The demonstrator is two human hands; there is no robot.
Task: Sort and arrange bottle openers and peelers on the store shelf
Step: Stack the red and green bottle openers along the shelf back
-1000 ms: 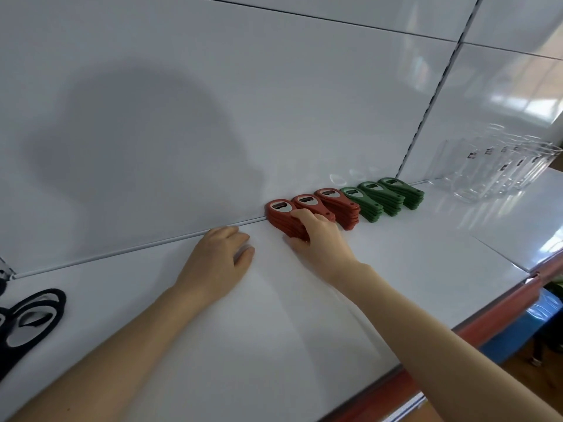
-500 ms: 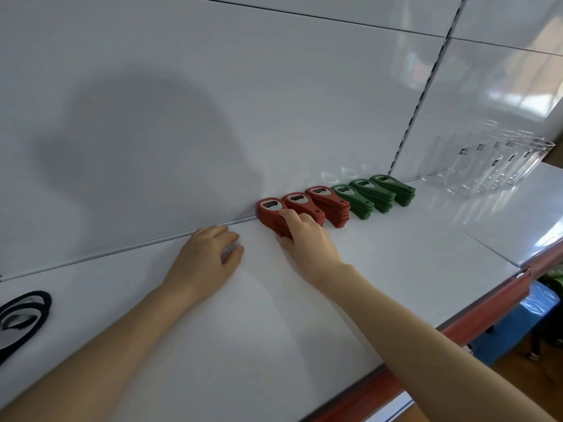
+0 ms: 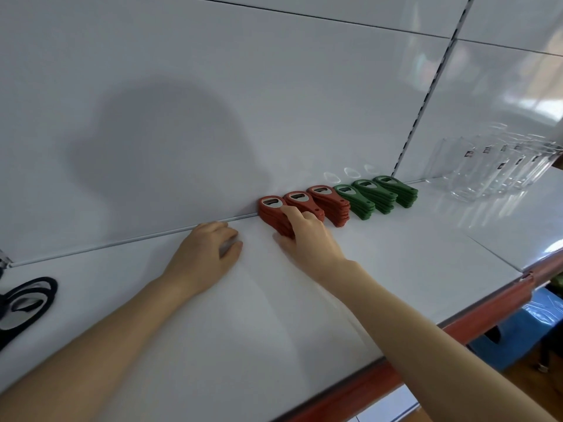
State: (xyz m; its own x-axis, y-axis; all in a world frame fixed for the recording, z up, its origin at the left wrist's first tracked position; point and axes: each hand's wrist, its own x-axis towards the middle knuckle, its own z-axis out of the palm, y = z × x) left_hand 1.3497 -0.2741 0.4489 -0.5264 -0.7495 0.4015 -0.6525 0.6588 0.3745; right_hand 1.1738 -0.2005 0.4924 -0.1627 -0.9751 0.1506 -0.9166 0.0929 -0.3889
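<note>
The shelf (image 3: 396,269) ran across the lower frame. At centre, tight against the back panel (image 3: 213,86), sat three red stacks (image 3: 330,205) of bottle openers and, to their right, three green stacks (image 3: 377,196). Clear jugs (image 3: 493,169) stood well apart at the right edge, and black tools (image 3: 27,303) lay at the lower left. The right hand (image 3: 307,236) clamped the leftmost red stack (image 3: 268,214), index finger on top and thumb at its near end. The left hand (image 3: 202,257) lay on the shelf just left of it, fingers loosely bent, holding nothing. That stack looked slightly fanned, so I judged that a sideways shove could shear its layers apart. It could also knock the stack into its close red neighbour and ripple down the row. A quick lift of the hand could drag the top piece off as well.
</note>
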